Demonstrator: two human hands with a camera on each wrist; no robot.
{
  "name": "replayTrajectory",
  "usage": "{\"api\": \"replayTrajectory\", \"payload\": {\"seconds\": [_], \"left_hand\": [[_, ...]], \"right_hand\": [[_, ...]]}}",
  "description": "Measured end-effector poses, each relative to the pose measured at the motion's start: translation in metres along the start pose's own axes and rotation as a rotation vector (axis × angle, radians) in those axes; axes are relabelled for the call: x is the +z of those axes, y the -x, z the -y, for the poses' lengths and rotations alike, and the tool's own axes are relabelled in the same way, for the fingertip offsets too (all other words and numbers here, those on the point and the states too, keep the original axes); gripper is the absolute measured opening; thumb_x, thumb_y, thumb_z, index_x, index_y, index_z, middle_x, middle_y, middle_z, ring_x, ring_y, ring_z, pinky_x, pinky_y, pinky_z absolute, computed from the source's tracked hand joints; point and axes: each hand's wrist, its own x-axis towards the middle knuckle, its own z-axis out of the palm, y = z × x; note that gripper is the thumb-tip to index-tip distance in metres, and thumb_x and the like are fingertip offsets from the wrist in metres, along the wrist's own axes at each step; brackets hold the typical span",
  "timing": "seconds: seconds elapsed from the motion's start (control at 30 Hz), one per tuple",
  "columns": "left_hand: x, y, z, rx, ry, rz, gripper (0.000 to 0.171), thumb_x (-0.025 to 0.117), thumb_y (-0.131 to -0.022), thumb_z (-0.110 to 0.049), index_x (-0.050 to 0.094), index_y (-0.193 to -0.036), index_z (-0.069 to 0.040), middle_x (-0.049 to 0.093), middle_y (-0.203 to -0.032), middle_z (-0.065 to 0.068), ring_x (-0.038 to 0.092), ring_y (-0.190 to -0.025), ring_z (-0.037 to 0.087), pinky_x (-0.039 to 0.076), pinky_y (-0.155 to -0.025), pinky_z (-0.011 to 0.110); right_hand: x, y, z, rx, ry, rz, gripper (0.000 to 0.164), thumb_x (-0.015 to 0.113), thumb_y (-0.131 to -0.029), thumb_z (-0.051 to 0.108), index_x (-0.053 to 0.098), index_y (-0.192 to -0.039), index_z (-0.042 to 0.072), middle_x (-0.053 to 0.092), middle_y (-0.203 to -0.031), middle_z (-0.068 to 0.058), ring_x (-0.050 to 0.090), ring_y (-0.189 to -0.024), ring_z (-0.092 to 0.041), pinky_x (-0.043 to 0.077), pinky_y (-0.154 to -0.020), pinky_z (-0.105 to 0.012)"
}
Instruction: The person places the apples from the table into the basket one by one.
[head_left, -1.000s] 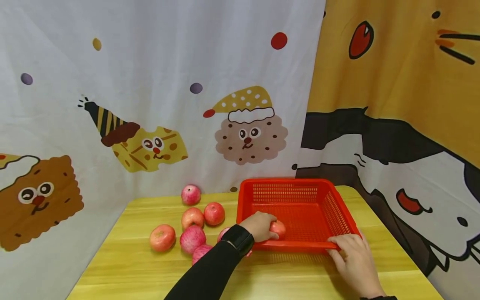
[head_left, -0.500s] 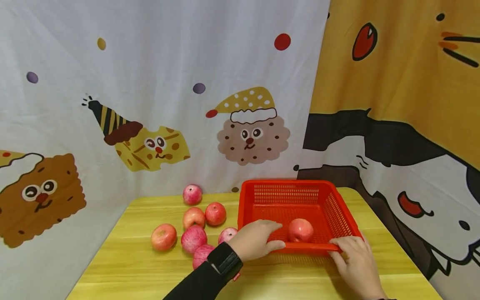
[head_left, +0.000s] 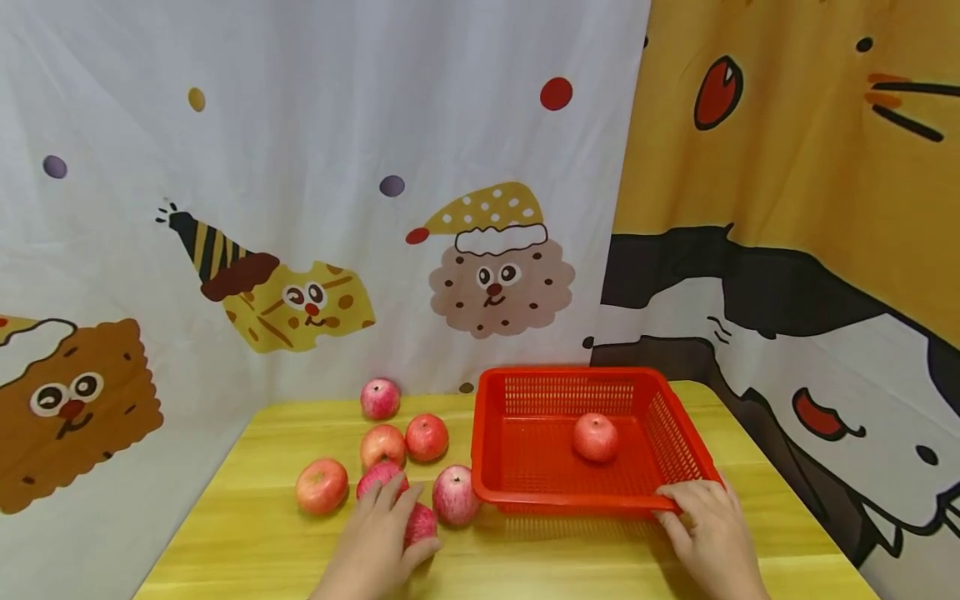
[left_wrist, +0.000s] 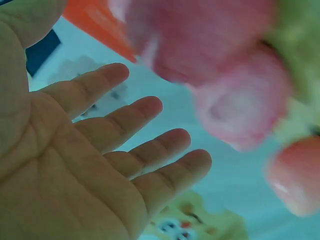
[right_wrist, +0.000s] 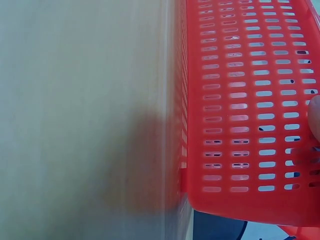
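In the head view my left hand [head_left: 378, 537], fingers spread, hovers over a pink apple [head_left: 422, 525] and partly hides it. Another pink apple [head_left: 381, 477] shows just past its fingertips. The left wrist view has the palm [left_wrist: 70, 150] bare and the fingers extended beside blurred apples [left_wrist: 245, 100]. At the front right corner of a red plastic basket [head_left: 570, 502], my right hand [head_left: 708, 533] grips the rim, thumb below. A single red apple [head_left: 596, 437] sits inside the basket. The right wrist view shows the slotted basket wall [right_wrist: 225, 200] and one fingertip [right_wrist: 314, 117].
Left of the basket lie more apples: a striped one [head_left: 455, 496] beside its wall, a red one [head_left: 427, 437], one paler [head_left: 382, 446], one at far left [head_left: 322, 486] and one at the back [head_left: 380, 398]. A printed curtain [head_left: 315, 125] stands behind the wooden table [head_left: 247, 533].
My left hand let go of the apple in the basket and moved left to the apples on the table. That apple rolled farther into the basket. My right hand stays on the rim.
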Motion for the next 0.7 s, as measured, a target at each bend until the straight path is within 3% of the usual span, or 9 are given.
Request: {"api": "replayTrajectory", "payload": {"seconds": [0.1,0.3,0.43,0.6,0.7], "left_hand": [[0.006,0.02,0.019,-0.097,0.001,0.04,0.076,0.074,-0.079,-0.057,0.058,-0.133,-0.005,0.049,-0.136,0.024,0.039,-0.122,0.049,0.037,-0.098,0.064],[0.024,0.04,0.047,-0.124,0.022,0.045,0.084,0.076,-0.077,-0.056,0.053,-0.138,-0.004,0.052,-0.132,0.026,0.049,-0.111,0.048,0.045,-0.089,0.062],[0.025,0.037,0.043,-0.087,0.063,0.016,0.083,0.078,-0.077,-0.051,0.051,-0.141,-0.006,0.051,-0.134,0.024,0.052,-0.111,0.043,0.049,-0.086,0.06],[0.025,0.027,0.031,0.039,0.111,-0.004,0.076,0.08,-0.079,-0.04,0.051,-0.141,-0.009,0.053,-0.133,0.021,0.052,-0.112,0.04,0.049,-0.085,0.06],[0.029,0.023,0.024,0.076,0.126,-0.005,0.073,0.082,-0.078,-0.037,0.053,-0.139,-0.01,0.053,-0.131,0.021,0.053,-0.111,0.039,0.051,-0.084,0.059]], "right_hand": [[0.001,0.004,0.001,-0.015,-0.011,-0.013,0.023,0.079,-0.069,0.016,0.072,-0.091,0.012,0.068,-0.087,-0.001,0.052,-0.086,-0.027,0.03,-0.089,-0.057],[0.001,0.007,0.002,0.023,0.008,0.013,0.025,0.081,-0.069,0.016,0.072,-0.092,0.012,0.068,-0.088,-0.001,0.05,-0.088,-0.026,0.03,-0.09,-0.056],[0.002,0.007,0.0,0.026,0.01,0.008,0.025,0.081,-0.068,0.015,0.072,-0.091,0.011,0.068,-0.088,-0.001,0.05,-0.089,-0.026,0.03,-0.089,-0.053],[0.001,0.005,0.0,0.012,0.01,0.005,0.024,0.08,-0.069,0.015,0.071,-0.091,0.012,0.068,-0.087,-0.001,0.05,-0.088,-0.027,0.03,-0.089,-0.052],[0.0,0.003,0.002,0.003,0.007,0.007,0.024,0.079,-0.07,0.015,0.071,-0.092,0.012,0.068,-0.088,-0.001,0.051,-0.089,-0.027,0.03,-0.09,-0.051]]}}
